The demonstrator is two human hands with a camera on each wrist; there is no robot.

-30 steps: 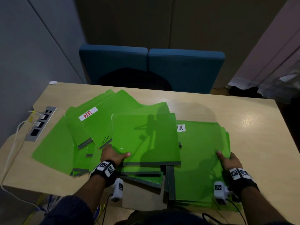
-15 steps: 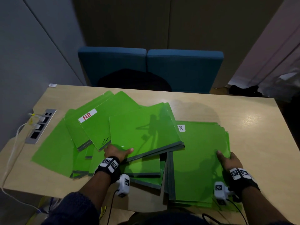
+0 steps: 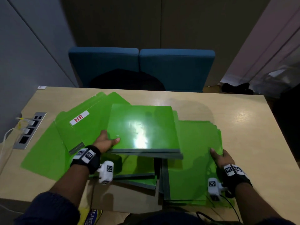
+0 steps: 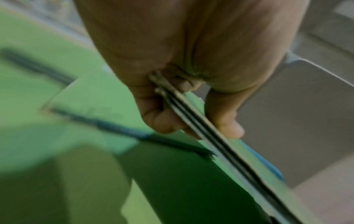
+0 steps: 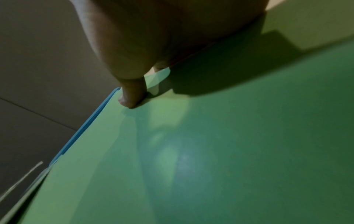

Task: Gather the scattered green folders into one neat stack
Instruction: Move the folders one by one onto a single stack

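Note:
Several green folders lie scattered on the wooden table (image 3: 246, 127). My left hand (image 3: 108, 142) grips the near-left corner of two or three stacked green folders (image 3: 142, 127), thumb on top, held level above the others. In the left wrist view the fingers (image 4: 162, 121) pinch their dark edges (image 4: 201, 121). My right hand (image 3: 219, 157) holds the right edge of the folder stack (image 3: 194, 159) at the right, its thumb (image 5: 132, 97) pressing on the top cover. An "HR." labelled folder (image 3: 90, 127) and more folders (image 3: 42, 151) fan out at the left.
A socket panel (image 3: 29, 129) with plugged-in white cables sits at the table's left edge. Two blue chairs (image 3: 141, 67) stand behind the far edge. Bare tabletop lies to the right of the stack. More folders (image 3: 138, 169) lie near the front edge.
My left hand has raised its folders and swung them level and to the right, so they now overlap the right stack and hide its white label. The right hand has stayed put.

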